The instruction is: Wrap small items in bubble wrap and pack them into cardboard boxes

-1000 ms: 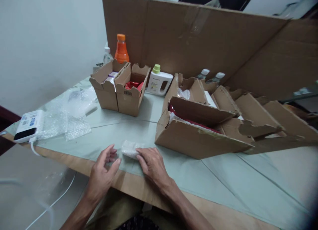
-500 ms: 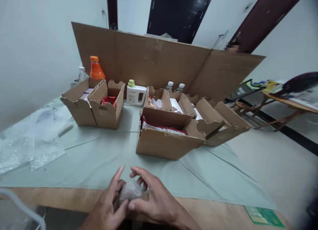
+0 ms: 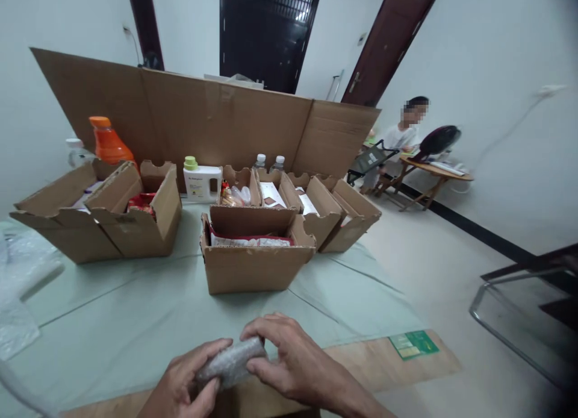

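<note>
Both hands hold a small bundle wrapped in bubble wrap (image 3: 232, 362) just above the near edge of the table (image 3: 135, 321). My left hand (image 3: 183, 386) curls under and around its left end. My right hand (image 3: 293, 361) pinches the right end with thumb and fingers. Straight ahead stands an open cardboard box (image 3: 253, 267) with a red-and-white item inside.
Two open boxes (image 3: 99, 225) stand at the left, more open boxes (image 3: 316, 210) behind the middle one. An orange bottle (image 3: 108, 144), a white jug (image 3: 201, 182) and a cardboard screen (image 3: 203, 123) line the back. Bubble wrap (image 3: 18, 285) lies far left. A person (image 3: 401, 138) sits at a far table.
The view has swung right and up. Both hands lifted the wrapped bundle off the table and now hold it lengthwise between them near the table's edge.
</note>
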`<state>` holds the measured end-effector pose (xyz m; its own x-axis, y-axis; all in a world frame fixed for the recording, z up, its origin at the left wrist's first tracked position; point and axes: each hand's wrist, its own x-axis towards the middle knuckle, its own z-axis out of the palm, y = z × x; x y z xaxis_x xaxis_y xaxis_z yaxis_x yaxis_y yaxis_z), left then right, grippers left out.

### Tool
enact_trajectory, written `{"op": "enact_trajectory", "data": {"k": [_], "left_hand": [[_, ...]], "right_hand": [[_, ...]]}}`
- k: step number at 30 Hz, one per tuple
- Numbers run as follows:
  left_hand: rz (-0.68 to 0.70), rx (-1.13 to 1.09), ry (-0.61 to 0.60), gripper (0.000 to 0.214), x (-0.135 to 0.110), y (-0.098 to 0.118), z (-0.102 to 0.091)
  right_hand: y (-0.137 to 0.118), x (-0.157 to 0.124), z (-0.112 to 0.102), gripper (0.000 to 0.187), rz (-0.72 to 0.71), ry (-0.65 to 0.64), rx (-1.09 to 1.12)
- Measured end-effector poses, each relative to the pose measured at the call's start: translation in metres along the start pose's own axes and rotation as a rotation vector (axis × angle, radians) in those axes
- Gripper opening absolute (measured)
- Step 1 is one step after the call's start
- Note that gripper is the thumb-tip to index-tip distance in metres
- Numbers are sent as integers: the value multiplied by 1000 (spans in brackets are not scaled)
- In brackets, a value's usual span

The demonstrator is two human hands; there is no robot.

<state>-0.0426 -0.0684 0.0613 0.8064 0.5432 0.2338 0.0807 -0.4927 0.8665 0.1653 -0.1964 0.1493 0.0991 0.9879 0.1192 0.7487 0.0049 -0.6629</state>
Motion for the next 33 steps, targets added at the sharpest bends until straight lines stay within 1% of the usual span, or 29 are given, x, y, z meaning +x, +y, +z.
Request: {"op": "enact_trajectory", "data": {"k": [2, 3, 4, 6, 8, 9, 10, 11, 13, 15, 16, 17, 19, 21, 24, 25, 26, 27, 29, 30, 31, 33], "left_hand": [[4, 11, -20, 45, 7, 7, -6], [-6, 7, -16, 44, 11, 9, -9], [-23, -1, 3, 43, 16, 9, -12], [-66, -12, 93, 39, 25, 5, -16], [-119, 7, 201, 35, 33, -4, -14], [-146, 24, 245, 34, 36, -9, -12], [-160, 38, 275, 33, 38, -15, -9], [-159, 47, 287, 32, 39, -20, -5], [-130, 56, 295, 30, 38, -28, 1], [-84, 67, 306, 27, 36, -32, 6], [-64, 75, 308, 25, 35, -33, 7], [-43, 87, 310, 24, 34, -34, 8], [10, 115, 310, 21, 34, -34, 8], [65, 145, 309, 20, 34, -33, 8], [136, 188, 312, 19, 36, -33, 8], [153, 205, 311, 19, 36, -33, 8], [168, 222, 309, 19, 37, -33, 9], [177, 238, 308, 20, 37, -33, 9], [178, 262, 307, 20, 38, -33, 10], [177, 266, 305, 20, 38, -33, 10], [180, 265, 303, 20, 39, -33, 10], [188, 260, 295, 20, 38, -34, 11]], "right_hand": [[-2, -2, -19, 19, -60, 30, -57], [-4, -2, -33, 15, -81, 77, -73], [-6, -1, -51, 13, -97, 146, -87], [-10, 5, -89, 10, -133, 327, -146], [-15, 18, -124, 10, -155, 513, -257], [-16, 27, -138, 11, -156, 575, -319], [-17, 39, -147, 10, -152, 596, -383], [-16, 53, -152, 10, -148, 572, -449], [-12, 86, -149, 10, -149, 422, -593], [-5, 120, -137, 11, -133, 231, -742], [-1, 135, -130, 12, -112, 155, -803], [1, 148, -123, 13, -87, 97, -848], [4, 166, -115, 15, -50, 29, -891], [4, 172, -115, 16, -58, 31, -894], [4, 168, -122, 17, -115, 144, -880], [5, 167, -123, 17, -141, 167, -878], [7, 167, -122, 16, -175, 157, -883], [10, 168, -120, 14, -217, 114, -898], [15, 172, -113, 14, -274, -13, -963], [17, 174, -110, 17, -263, -66, -1011], [18, 176, -108, 20, -223, -105, -1061], [19, 178, -106, 21, -104, -157, -1120]]}}
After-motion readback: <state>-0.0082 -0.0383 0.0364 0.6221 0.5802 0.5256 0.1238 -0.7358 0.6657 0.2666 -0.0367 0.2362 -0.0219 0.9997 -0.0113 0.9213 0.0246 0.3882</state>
